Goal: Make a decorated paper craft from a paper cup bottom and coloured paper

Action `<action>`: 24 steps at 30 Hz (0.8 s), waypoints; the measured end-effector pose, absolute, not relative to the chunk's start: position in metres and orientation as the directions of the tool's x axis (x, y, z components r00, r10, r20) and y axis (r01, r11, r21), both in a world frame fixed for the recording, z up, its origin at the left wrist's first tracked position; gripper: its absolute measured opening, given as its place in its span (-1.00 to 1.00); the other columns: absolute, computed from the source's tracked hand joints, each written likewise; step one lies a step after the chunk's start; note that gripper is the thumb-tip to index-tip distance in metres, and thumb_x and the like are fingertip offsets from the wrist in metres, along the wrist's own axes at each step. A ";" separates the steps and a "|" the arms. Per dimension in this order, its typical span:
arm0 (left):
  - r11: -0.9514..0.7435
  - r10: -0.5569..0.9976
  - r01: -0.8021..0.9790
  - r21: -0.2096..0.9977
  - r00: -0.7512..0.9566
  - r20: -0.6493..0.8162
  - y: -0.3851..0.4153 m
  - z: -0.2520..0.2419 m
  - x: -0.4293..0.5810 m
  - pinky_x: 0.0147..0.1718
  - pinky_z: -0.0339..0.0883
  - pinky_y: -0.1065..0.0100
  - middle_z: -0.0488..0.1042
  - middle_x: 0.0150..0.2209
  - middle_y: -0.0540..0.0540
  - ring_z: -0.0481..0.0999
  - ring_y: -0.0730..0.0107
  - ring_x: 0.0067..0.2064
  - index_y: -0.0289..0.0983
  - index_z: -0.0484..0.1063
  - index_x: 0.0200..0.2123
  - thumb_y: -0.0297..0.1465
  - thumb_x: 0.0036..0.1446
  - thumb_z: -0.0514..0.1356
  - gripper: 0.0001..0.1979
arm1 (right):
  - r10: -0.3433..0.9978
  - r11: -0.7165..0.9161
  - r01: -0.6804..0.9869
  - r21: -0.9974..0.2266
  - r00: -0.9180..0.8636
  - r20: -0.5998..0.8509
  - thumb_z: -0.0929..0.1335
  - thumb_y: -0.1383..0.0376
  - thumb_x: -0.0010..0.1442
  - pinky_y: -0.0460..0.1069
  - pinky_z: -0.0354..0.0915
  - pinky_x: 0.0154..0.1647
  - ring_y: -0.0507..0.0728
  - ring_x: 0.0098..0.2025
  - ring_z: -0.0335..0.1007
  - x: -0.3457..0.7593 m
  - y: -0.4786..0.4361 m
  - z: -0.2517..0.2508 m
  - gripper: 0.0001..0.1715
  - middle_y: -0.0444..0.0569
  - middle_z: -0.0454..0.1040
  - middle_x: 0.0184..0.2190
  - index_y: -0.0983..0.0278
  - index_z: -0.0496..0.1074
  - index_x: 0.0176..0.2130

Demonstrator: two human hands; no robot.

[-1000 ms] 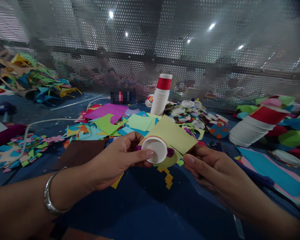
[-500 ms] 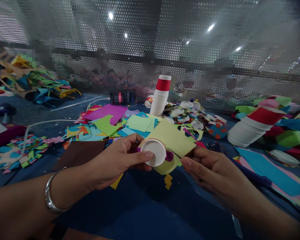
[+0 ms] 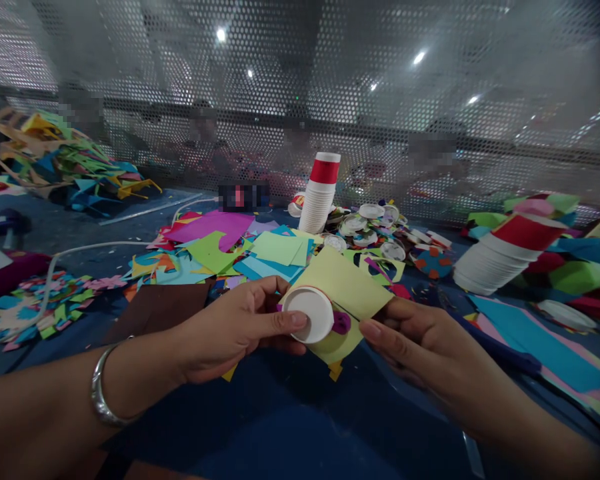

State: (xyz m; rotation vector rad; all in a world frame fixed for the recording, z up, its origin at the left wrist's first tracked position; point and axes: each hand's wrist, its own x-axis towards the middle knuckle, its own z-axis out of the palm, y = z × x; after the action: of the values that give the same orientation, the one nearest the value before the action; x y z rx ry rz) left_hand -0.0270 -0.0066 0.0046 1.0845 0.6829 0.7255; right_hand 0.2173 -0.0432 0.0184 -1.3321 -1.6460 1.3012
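Note:
My left hand [image 3: 260,320] pinches a round white paper cup base [image 3: 316,316], its thumb lying across the flat white face. Behind this piece, purple paper [image 3: 341,323] sticks out to the right. Pale yellow paper [image 3: 343,280] spreads above and below it, with a slit or gap running toward the right side. My right hand [image 3: 405,337] is closed on the right corner of the yellow paper, between thumb and fingers. Whether the paper is one folded sheet or two pieces, I cannot tell.
Coloured paper scraps [image 3: 275,247] lie behind my hands. A stack of paper cups [image 3: 320,197] stands at the back, another stack [image 3: 505,253] leans at the right. Cut cup bases [image 3: 365,227] are heaped between them. A white cable [image 3: 90,247] crosses the left side.
The cup base and yellow paper have dropped slightly in view, and the yellow paper's lower part shows a little more. Both hands keep their holds.

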 end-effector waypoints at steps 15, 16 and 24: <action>0.313 0.755 -0.128 0.941 0.634 -0.165 -0.011 0.003 -0.023 -0.18 0.47 0.32 0.50 -0.01 -0.16 0.53 0.28 -0.06 -0.26 0.38 -0.04 -0.38 0.12 0.36 -0.64 | 0.948 -0.036 0.215 -0.976 -0.301 -0.102 0.40 -0.04 0.24 -0.12 -0.14 -0.67 -0.05 -0.63 -0.15 0.210 -0.044 0.020 -0.46 -0.24 0.17 -0.63 0.20 0.46 0.09; 0.302 0.757 -0.126 0.945 0.634 -0.157 -0.011 0.002 -0.022 -0.17 0.47 0.31 0.50 0.00 -0.17 0.53 0.27 -0.05 -0.27 0.38 -0.04 -0.38 0.12 0.36 -0.64 | 0.948 -0.036 0.204 -0.978 -0.304 -0.099 0.40 -0.02 0.25 -0.12 -0.10 -0.66 -0.05 -0.62 -0.11 0.210 -0.044 0.019 -0.46 -0.22 0.21 -0.62 0.19 0.46 0.10; 0.231 0.782 -0.136 0.963 0.616 -0.100 -0.010 -0.002 -0.022 -0.14 0.43 0.32 0.51 -0.06 -0.14 0.52 0.30 -0.06 -0.28 0.39 -0.09 -0.35 0.11 0.38 -0.66 | 0.939 -0.093 0.169 -0.981 -0.313 -0.143 0.43 -0.01 0.23 -0.13 0.11 -0.57 -0.03 -0.53 0.18 0.210 -0.044 0.020 -0.44 -0.06 0.51 -0.36 0.18 0.46 0.13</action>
State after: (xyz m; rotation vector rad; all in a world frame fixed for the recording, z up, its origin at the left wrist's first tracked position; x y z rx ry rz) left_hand -0.0219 -0.0104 -0.0024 1.1767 0.6682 0.6998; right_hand 0.2102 -0.0440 0.0204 -1.2409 -1.5108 1.4699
